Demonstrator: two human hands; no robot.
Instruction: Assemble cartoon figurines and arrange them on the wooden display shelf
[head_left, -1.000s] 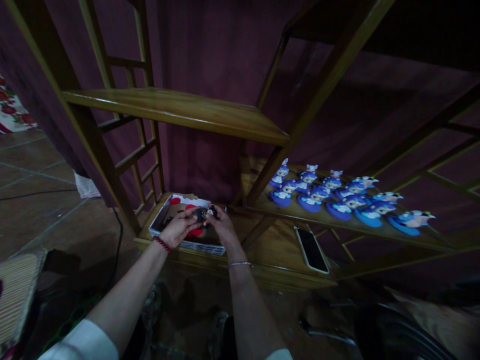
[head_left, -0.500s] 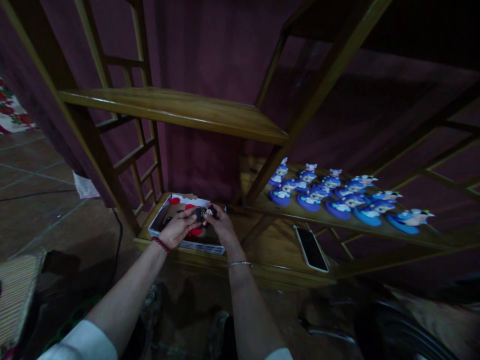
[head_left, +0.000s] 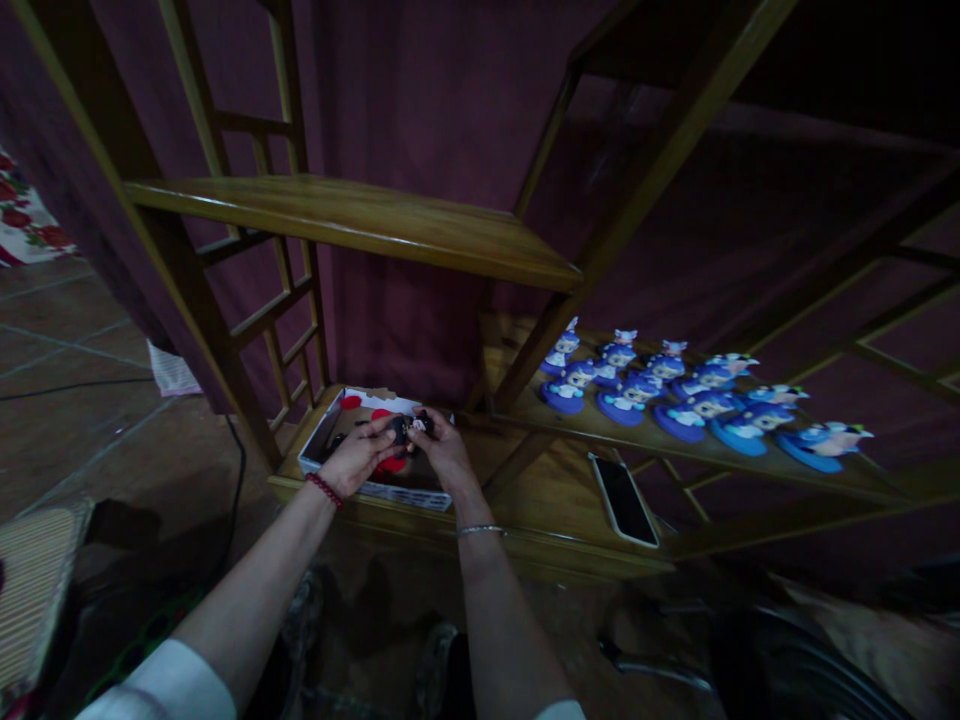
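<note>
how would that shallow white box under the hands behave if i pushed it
The shallow white box looks like thin card, so its walls would probably flex. Being low and broad on the wooden ledge, it seems likelier to slide than tip. With its top open, the red items inside might shift too, if loose.

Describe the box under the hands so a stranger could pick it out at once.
Start at the wooden shelf unit against the purple curtain, then go to its low board. At the left end, below the left hand and right hand holding a small dark object, sits the open box. Unlike the flat phone farther right, it has raised whitish sides and red patches inside.
</note>
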